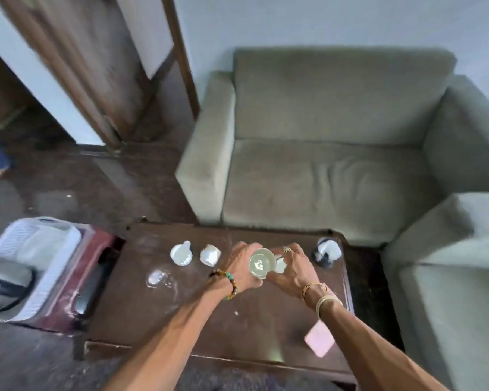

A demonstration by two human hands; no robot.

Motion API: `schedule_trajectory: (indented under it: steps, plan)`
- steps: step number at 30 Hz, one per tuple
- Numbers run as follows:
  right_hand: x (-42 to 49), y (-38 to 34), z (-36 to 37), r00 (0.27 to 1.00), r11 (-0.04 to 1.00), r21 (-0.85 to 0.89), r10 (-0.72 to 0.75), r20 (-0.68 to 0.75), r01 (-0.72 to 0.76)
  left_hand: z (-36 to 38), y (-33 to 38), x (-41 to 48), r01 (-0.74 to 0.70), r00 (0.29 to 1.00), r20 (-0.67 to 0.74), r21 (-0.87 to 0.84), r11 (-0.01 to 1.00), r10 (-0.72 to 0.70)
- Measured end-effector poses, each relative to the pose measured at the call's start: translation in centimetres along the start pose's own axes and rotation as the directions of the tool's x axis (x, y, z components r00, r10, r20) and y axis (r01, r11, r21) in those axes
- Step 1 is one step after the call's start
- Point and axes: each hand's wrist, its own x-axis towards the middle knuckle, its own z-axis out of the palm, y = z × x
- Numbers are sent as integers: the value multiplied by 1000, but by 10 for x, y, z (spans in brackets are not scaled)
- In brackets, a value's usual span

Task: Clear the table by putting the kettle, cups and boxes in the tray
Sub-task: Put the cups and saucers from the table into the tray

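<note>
Over the middle of the dark wooden table (181, 320), my left hand (242, 268) and my right hand (292, 268) both grip a white cup (261, 265), one on each side of it. The right fingers also cover a small white piece beside the cup; what it is cannot be told. Two more white cups (181, 253) (210, 255) stand to the left, the second one tilted. A white and black kettle (326, 252) sits at the table's far right corner. Near the right front edge lies a pink box (319, 338). The white ribbed tray (3, 244) rests to the left of the table.
A clear glass object (157, 277) lies on the table's left part. The tray sits on a dark red stand (68, 306), with a grey and black object (6, 280) at its near end. A grey sofa (322, 165) stands behind the table and an armchair (449, 277) to its right.
</note>
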Motion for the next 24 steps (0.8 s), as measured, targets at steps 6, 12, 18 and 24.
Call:
schedule_trajectory:
  steps: [6, 12, 18, 24]
  plan:
    - [-10, -140, -2, 980, 979, 47, -200, 0, 200, -116, -50, -69, 98, 963, -247, -48, 994, -107]
    - [-36, -253, 66, 946, 954, 73, -299, 122, 292, -169, -139, -159, 243, 901, -322, -182, 953, -291]
    - [-70, -346, 171, 917, 949, 97, -314, 246, 299, -185, -246, -260, 352, 854, -272, -326, 877, -444]
    - [-84, -445, 235, 868, 916, 88, -399, 295, 392, -234, -317, -334, 434, 771, -329, -358, 827, -546]
